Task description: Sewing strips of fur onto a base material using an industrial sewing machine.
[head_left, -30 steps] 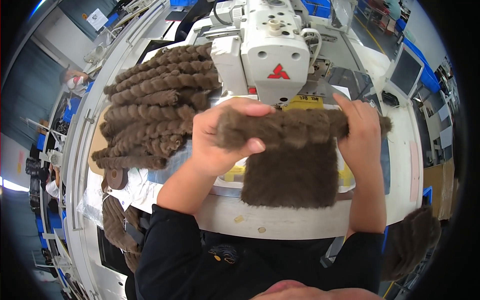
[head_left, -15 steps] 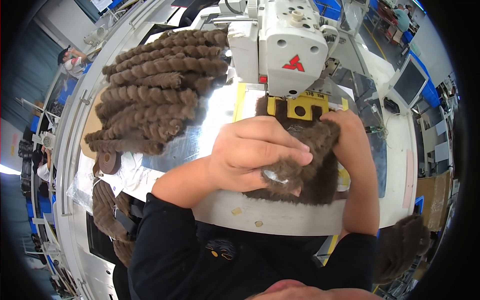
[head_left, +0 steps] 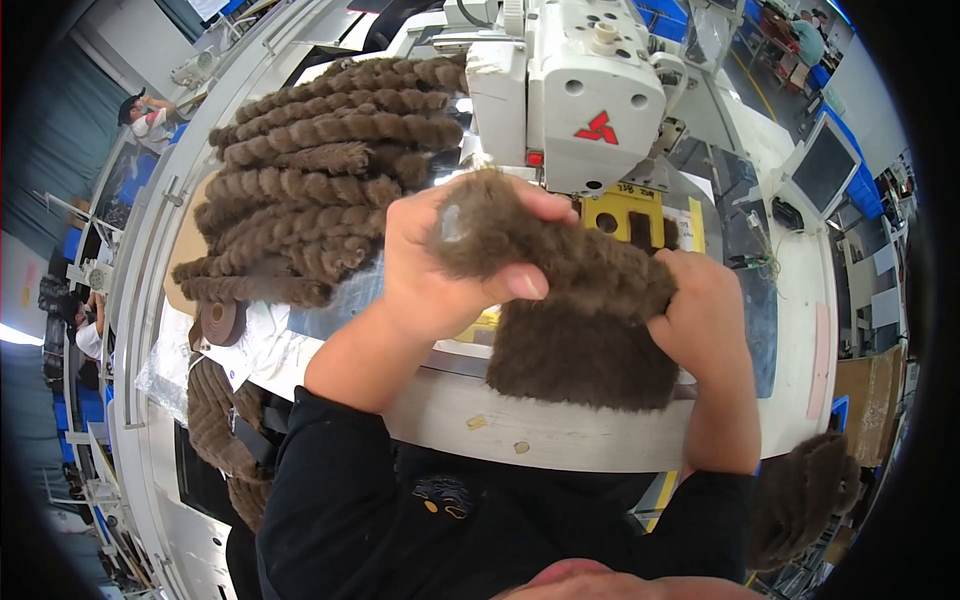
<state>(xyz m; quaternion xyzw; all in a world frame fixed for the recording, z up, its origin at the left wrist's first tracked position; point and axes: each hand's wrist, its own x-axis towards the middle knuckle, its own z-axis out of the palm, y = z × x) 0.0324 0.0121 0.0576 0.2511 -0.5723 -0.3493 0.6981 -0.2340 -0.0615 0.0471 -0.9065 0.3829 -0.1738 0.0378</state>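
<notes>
My left hand is closed round one end of a brown plush piece, lifted before the white sewing machine; a pale patch shows at that end. At the other end, my right hand grips the same piece with its fingers folded over. Below it a flat brown plush panel lies on the machine table, partly covered by the lifted piece. Behind, a yellow template plate with a round hole sits under the machine head, resting on more brown plush.
Several rolled brown plush pieces are stacked on the left of the table. A brown tape roll and clear plastic bag lie nearer. A monitor stands at right; more plush hangs below the table edge.
My left hand has moved up and left, turning over and raising its end of the plush piece. The piece now stretches between both hands; my right hand has shifted slightly down and right.
</notes>
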